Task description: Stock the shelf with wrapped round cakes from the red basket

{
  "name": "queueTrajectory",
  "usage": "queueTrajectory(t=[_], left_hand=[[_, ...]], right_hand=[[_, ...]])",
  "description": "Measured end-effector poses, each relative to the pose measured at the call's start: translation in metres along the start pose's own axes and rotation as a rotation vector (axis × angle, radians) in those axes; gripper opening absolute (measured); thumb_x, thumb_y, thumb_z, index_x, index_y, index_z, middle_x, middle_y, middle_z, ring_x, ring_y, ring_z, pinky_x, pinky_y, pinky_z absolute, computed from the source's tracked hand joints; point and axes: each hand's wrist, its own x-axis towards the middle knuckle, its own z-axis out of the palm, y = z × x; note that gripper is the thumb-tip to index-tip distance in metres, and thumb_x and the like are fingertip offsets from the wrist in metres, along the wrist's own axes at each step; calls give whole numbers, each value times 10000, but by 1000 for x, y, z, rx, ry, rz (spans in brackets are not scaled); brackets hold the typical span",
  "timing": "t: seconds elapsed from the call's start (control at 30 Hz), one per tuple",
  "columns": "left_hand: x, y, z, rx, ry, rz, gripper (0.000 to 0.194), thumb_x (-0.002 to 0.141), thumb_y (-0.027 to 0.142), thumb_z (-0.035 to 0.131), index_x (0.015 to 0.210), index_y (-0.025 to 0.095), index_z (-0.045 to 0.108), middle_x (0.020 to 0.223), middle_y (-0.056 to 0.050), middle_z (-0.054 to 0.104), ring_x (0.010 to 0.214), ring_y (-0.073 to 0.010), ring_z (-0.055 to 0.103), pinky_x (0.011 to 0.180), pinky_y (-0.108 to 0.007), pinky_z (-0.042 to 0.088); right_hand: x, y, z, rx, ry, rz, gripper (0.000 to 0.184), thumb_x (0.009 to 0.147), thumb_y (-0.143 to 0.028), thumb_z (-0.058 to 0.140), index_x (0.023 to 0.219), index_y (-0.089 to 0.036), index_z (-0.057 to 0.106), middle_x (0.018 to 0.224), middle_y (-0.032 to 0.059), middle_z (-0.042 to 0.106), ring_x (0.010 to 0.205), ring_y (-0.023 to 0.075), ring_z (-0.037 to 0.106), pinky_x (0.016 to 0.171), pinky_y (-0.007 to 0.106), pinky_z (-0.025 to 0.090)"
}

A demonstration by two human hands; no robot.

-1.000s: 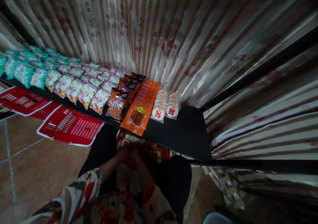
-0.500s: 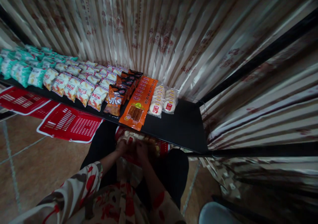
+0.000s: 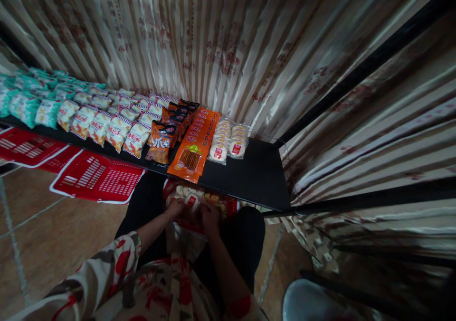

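Note:
A small clear pack of white round rice crackers [image 3: 192,201] with a red label sits between my hands, over a red basket [image 3: 233,207] below the shelf edge. My left hand [image 3: 175,209] grips its left side with closed fingers. My right hand [image 3: 211,216] pinches it from the right. More packs, white and yellowish, lie in the basket under my hands; the dim light blurs them. On the black shelf [image 3: 249,178] above stand two rows of similar rice cracker packs [image 3: 218,152].
Left of the crackers lies a flat orange snack packet [image 3: 192,150]. Further left are rows of brown-orange bags [image 3: 158,143], white bags [image 3: 137,138] and green bags [image 3: 23,107]. Red baskets [image 3: 117,181] hang below the shelf. A pale stool [image 3: 306,302] is at lower right, a striped curtain [image 3: 228,41] behind.
The rice cracker pack between my hands now shows its red label more plainly, and my right hand has shifted slightly right. The view has moved a little; the shelf rows look the same.

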Motion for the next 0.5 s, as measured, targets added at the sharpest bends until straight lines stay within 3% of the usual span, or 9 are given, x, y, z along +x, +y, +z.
queueTrajectory(t=[0.37,0.5], left_hand=[[-21,18,6,-269,102,-37,214,758,90,501,950,160,564,755,-2,662,633,-112,614,638,-225,488],[-26,26,7,-368,72,2,236,736,39,515,930,148,594,782,-12,680,651,-109,622,645,-212,490]], right_hand=[[-17,-8,-15,151,97,3,282,649,-418,591,791,-174,596,786,41,662,681,166,604,632,287,500],[-18,-3,-19,110,134,-9,356,655,-401,581,926,-170,563,827,57,659,703,183,618,626,293,502]])
